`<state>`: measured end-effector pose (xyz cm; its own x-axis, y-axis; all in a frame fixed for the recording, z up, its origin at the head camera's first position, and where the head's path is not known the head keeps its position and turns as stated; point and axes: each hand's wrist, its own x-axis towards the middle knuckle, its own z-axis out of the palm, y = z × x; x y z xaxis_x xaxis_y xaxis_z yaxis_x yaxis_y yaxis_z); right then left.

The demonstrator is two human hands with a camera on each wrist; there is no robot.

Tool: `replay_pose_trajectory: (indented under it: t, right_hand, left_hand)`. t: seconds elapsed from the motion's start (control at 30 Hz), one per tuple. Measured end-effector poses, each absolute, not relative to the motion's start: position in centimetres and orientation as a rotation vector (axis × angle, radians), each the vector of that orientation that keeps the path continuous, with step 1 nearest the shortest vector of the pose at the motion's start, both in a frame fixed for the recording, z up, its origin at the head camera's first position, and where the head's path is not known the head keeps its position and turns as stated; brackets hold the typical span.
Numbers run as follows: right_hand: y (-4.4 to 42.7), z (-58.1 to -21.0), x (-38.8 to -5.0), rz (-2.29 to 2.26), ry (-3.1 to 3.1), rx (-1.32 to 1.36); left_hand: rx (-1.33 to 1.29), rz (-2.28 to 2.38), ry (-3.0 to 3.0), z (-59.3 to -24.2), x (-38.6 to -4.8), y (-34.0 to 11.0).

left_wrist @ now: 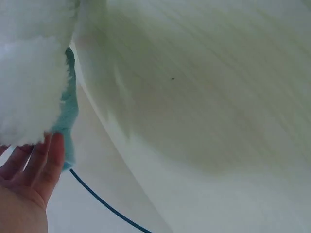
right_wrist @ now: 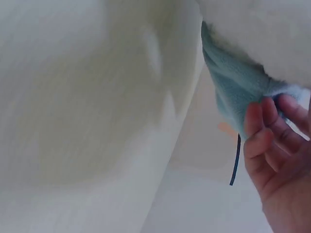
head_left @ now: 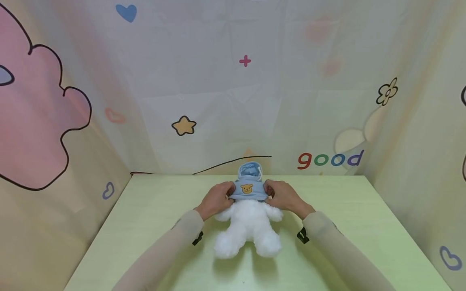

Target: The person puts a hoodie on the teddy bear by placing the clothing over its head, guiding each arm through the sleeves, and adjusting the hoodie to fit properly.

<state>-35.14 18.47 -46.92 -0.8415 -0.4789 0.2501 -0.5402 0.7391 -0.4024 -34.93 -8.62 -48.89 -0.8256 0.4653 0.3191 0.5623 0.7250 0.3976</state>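
In the head view, we see a white plush toy (head_left: 250, 224) at the middle of a pale green table (head_left: 153, 210), toward its far side, with its legs pointing near. A blue garment (head_left: 236, 195) covers its far end; the hood (head_left: 250, 169) gapes toward the backdrop (head_left: 207, 81), so that we cannot make out the toy's head. Whether the toy lies flat on the table or is lifted slightly, we cannot tell.

The left hand (head_left: 217, 198) grips the garment's left side, fingers and thumb close together on the cloth; the right hand (head_left: 285, 195) pinches the right side in like fashion. The toy's arms spread out just near of each hand. Only in this view do we find the bear emblem (head_left: 247, 188) on the garment and the coloured word "good" (head_left: 330, 160) on the backdrop, far right.

The left wrist view adds the fingers (left_wrist: 52, 162) from beneath, their tips against fur and the garment's border; the thumb's grip is unclear here. The right wrist view shows what the head view hides: curled fingers (right_wrist: 262, 141) with the cloth gathered at their tips. In both wrist views, the fur overhangs the garment, and a dark printed line (right_wrist: 236, 160) appears beyond.
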Motion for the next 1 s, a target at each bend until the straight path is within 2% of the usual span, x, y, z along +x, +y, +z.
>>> replay_pose_trajectory:
  t: [0.23,0.5,0.83,1.0]
  right_hand:
    - [18.3,-48.2,-35.2,0.693,-2.647,0.925]
    - [17.7,-47.3,-34.6,0.894,-2.808,0.972]
    - [16.6,-48.3,-34.3,0.803,-2.735,0.924]
    - [16.2,-48.4,-34.0,0.938,-2.755,0.913]
  left_hand:
    - [-0.811,-0.911,-2.680,-49.8,-34.9,-8.4]
    - [-0.794,-1.147,-2.736,-49.5,-34.8,-8.3]
    - [-0.799,-0.876,-2.798,-48.8,-34.3,-7.1]
    - [-0.780,-0.757,-2.758,-49.3,-34.2,-6.7]
